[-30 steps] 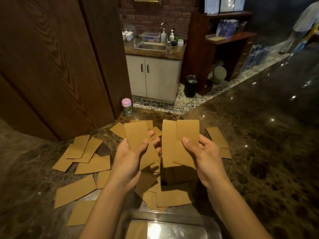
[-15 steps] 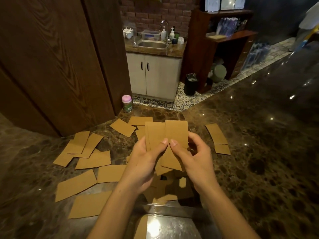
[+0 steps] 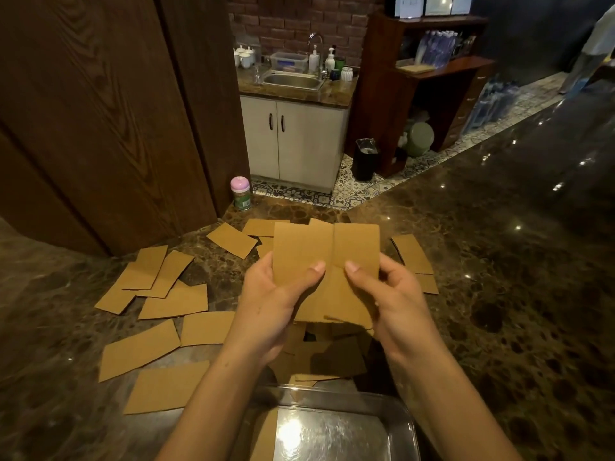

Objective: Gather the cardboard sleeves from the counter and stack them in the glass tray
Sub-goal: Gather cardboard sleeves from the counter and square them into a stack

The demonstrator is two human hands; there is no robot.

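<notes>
Side by side, left hand (image 3: 269, 302) and right hand (image 3: 394, 302), thumbs pinching flat matte cardboard sleeves (image 3: 327, 257). Strewn toward nine o'clock on glossy mottled stone counter (image 3: 499, 311), loose sleeves (image 3: 139, 349); round-cornered glass tray (image 3: 408, 419) at six o'clock.

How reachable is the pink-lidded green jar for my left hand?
Probably not yet: the left hand grips brown cardboard sleeves. Otherwise only flat sleeves lie between it and the jar.

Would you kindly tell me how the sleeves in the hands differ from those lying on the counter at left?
The held sleeves stand upright; the counter sleeves lie flat. The held sleeves are bunched, pinched by the left hand and right hand; the counter sleeves lie scattered, untouched. Both are tan cardboard.
</notes>
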